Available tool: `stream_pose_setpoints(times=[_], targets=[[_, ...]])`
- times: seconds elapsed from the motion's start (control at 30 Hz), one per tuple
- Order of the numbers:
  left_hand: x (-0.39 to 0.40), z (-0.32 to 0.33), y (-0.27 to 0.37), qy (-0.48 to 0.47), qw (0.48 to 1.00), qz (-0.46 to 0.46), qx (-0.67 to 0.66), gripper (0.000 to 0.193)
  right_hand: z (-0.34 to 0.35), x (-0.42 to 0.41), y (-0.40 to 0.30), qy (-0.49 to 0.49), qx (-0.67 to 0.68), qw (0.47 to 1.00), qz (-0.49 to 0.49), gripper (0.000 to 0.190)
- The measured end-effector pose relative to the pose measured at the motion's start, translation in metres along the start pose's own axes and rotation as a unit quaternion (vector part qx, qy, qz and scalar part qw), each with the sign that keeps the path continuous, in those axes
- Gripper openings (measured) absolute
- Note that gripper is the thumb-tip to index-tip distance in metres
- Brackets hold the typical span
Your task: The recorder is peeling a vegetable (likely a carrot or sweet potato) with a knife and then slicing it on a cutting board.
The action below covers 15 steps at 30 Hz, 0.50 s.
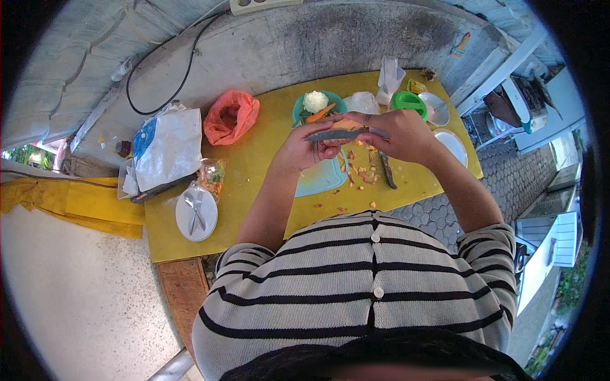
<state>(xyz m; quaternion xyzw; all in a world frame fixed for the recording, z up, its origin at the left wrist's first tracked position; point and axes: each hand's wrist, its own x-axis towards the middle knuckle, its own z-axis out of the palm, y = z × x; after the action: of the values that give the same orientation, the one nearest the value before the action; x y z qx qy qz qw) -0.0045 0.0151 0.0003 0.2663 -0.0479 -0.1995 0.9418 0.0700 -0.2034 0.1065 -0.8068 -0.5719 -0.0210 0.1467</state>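
My left hand [302, 147] holds a partly peeled orange root vegetable [347, 125] from the left, fingers curled beneath it. My right hand [405, 135] grips a knife [336, 135], its grey blade lying across the near side of the vegetable. The fingers of my right hand also reach over the vegetable's right end. Below my hands, a light blue cutting board [324, 178] rests on the yellow table [267, 128], partly hidden by my left forearm. Orange-brown peelings [366, 176] are scattered to its right, beside a dark-handled tool [388, 171].
Behind my hands, a teal bowl [296, 108] holds cauliflower [315, 101] and carrots [320, 113]. To the left are a red plastic bag [231, 118], a white sack [169, 150] and a white plate [196, 228] with cutlery. A green lidded container [409, 102] and white bowl [436, 112] stand right.
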Motion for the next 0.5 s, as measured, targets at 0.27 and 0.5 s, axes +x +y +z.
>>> stream_pose_setpoints(times=[0.27, 0.5], targets=[[0.004, -0.002, -0.005, -0.025, 0.997, 0.006, -0.072, 0.036, 0.006, 0.0, 0.0, 0.007, -0.086, 0.996, 0.007, 0.037], [-0.002, 0.005, -0.007, 0.028, 0.999, -0.002, -0.024, 0.038, -0.003, 0.001, 0.011, -0.012, -0.092, 0.995, -0.04, 0.033]])
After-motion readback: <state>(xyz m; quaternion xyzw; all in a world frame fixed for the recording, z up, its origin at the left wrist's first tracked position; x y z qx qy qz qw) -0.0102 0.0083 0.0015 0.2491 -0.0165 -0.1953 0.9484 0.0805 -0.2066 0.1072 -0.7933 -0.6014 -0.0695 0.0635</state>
